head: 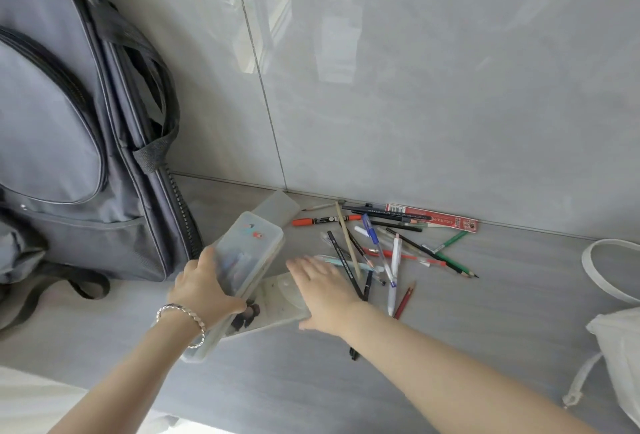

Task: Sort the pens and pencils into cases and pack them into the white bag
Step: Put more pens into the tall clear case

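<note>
A translucent pencil case (pixel 247 250) with cartoon stickers is tilted above the grey surface, gripped at its near left side by my left hand (pixel 202 286). Under it lies a second flat translucent case (pixel 277 302); my right hand (pixel 323 291) rests flat on it, fingers spread. A third frosted case (pixel 277 207) lies behind, near the wall. A loose pile of pens and pencils (pixel 381 246) is scattered just right of my right hand. The white bag (pixel 620 347) sits at the right edge, partly out of frame.
A large grey backpack (pixel 69 143) leans against the tiled wall on the left. A red flat pencil box (pixel 436 217) lies along the wall behind the pile. A white strap loop (pixel 595 271) of the bag lies at the far right.
</note>
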A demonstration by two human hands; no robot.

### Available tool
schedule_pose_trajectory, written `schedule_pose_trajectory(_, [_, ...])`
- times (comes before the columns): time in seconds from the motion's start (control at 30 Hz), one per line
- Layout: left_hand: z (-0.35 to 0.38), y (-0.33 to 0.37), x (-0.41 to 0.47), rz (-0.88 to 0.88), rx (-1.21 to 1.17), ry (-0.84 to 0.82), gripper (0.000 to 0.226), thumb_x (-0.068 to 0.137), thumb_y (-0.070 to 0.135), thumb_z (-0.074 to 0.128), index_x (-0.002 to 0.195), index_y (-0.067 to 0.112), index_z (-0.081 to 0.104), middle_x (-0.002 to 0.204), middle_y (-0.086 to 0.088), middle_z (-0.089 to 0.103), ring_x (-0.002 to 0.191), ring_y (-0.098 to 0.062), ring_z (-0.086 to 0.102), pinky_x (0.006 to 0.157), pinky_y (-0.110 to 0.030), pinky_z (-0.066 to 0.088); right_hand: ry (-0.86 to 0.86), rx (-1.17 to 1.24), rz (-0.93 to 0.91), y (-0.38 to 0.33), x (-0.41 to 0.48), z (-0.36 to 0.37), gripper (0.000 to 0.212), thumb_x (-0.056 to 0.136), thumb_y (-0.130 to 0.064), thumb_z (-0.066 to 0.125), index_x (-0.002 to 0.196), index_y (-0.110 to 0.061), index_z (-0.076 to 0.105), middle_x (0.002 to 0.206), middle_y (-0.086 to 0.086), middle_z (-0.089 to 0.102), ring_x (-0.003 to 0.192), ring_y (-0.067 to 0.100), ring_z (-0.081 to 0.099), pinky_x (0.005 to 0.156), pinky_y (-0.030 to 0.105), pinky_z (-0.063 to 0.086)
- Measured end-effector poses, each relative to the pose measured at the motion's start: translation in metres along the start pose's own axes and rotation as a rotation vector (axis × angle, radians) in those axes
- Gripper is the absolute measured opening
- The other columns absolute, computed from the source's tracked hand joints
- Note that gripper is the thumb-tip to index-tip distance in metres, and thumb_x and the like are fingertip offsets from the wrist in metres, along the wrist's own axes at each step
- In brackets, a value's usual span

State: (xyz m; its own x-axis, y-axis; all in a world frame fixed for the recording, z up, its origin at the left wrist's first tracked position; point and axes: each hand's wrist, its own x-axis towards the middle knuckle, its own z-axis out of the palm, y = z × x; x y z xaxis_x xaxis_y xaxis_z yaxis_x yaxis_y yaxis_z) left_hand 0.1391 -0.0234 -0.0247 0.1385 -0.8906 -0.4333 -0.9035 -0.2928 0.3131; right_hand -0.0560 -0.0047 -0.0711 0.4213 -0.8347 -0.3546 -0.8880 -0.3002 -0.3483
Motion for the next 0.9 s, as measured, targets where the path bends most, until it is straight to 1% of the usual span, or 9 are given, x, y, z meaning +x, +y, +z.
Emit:
schedule_pose_trajectory(0.07, [-0.004,-0.001,0.001,0.023,0.022,0.006,0.083,0.052,0.03,0.079,0.121,0.022,0.033,0.102,-0.005,0.041,0.105,-0.032,0.044,0.089,-0.039,0.043,-0.03,-0.09,0.017,-0.005,0.015,0.01,0.104,0.07,-0.029,0.077,0.146,-0.009,0.01,0.151,0.012,0.022,0.14,0.027,0.018,0.116,0.04,0.011])
schedule_pose_trajectory(0.2, [-0.008,-0.007,0.001,0.024,0.014,-0.012,0.082,0.048,0.034,0.078,0.116,0.024,0.034,0.102,-0.006,0.044,0.102,-0.032,0.045,0.088,-0.04,0.045,-0.037,-0.128,-0.006,-0.001,0.013,0.004,0.093,0.062,-0.026,0.082,0.137,-0.006,0.032,0.133,0.011,0.04,0.123,0.028,0.039,0.107,0.037,0.031])
schedule_pose_trajectory(0.33, [-0.002,-0.01,0.002,0.002,0.037,-0.054,0.084,0.044,0.037,0.072,0.118,0.023,0.033,0.105,-0.007,0.045,0.102,-0.032,0.046,0.086,-0.038,0.044,-0.019,-0.037,-0.013,0.024,-0.028,-0.04,0.089,0.059,-0.021,0.079,0.135,-0.014,0.034,0.132,0.003,0.036,0.123,0.021,0.036,0.102,0.03,0.034])
schedule_pose_trajectory(0.53, [0.036,0.002,0.0,0.074,0.168,-0.144,0.095,0.061,0.03,0.07,0.14,0.022,0.018,0.132,-0.007,0.04,0.122,-0.03,0.041,0.098,-0.032,0.036,0.164,0.137,0.201,0.084,-0.107,-0.083,0.073,0.058,-0.017,0.073,0.123,-0.026,0.042,0.117,-0.008,0.034,0.115,0.012,0.035,0.09,0.024,0.042])
schedule_pose_trajectory(0.67, [0.052,0.011,-0.006,0.101,0.356,-0.082,0.09,0.068,0.031,0.065,0.141,0.019,0.013,0.141,-0.009,0.029,0.13,-0.031,0.029,0.106,-0.034,0.031,0.195,0.271,0.264,0.098,-0.142,-0.085,0.078,0.057,-0.013,0.074,0.126,-0.029,0.04,0.113,-0.014,0.031,0.11,0.001,0.035,0.078,0.009,0.036])
schedule_pose_trajectory(0.73, [0.048,0.026,-0.013,0.209,0.387,-0.099,0.102,0.068,0.034,0.066,0.145,0.02,0.001,0.151,-0.01,0.002,0.14,-0.033,0.005,0.115,-0.036,0.019,0.191,0.309,0.265,0.098,-0.15,-0.082,0.079,0.057,-0.013,0.073,0.125,-0.032,0.039,0.111,-0.016,0.031,0.11,0.0,0.038,0.083,0.012,0.037])
schedule_pose_trajectory(0.8, [0.037,0.05,-0.025,0.44,0.248,-0.248,0.118,0.061,0.046,0.07,0.145,0.025,-0.01,0.152,0.0,-0.015,0.142,-0.027,-0.011,0.117,-0.036,0.012,0.18,0.33,0.236,0.093,-0.152,-0.08,0.074,0.056,-0.012,0.071,0.121,-0.035,0.041,0.11,-0.017,0.032,0.111,0.001,0.04,0.089,0.017,0.041])
schedule_pose_trajectory(0.83, [0.027,0.067,-0.035,0.531,0.162,-0.349,0.126,0.054,0.054,0.071,0.145,0.027,-0.012,0.152,0.006,-0.014,0.143,-0.02,-0.009,0.117,-0.033,0.012,0.172,0.336,0.209,0.089,-0.153,-0.079,0.072,0.056,-0.011,0.069,0.118,-0.036,0.042,0.111,-0.017,0.032,0.111,0.002,0.04,0.091,0.019,0.042])
schedule_pose_trajectory(0.9, [0.015,0.099,-0.057,0.682,0.138,-0.464,0.137,0.046,0.061,0.073,0.144,0.027,-0.016,0.152,0.011,0.002,0.142,-0.012,0.004,0.116,-0.028,0.014,0.165,0.335,0.144,0.078,-0.151,-0.079,0.07,0.058,-0.008,0.067,0.116,-0.037,0.043,0.114,-0.016,0.032,0.113,0.002,0.038,0.088,0.01,0.037])
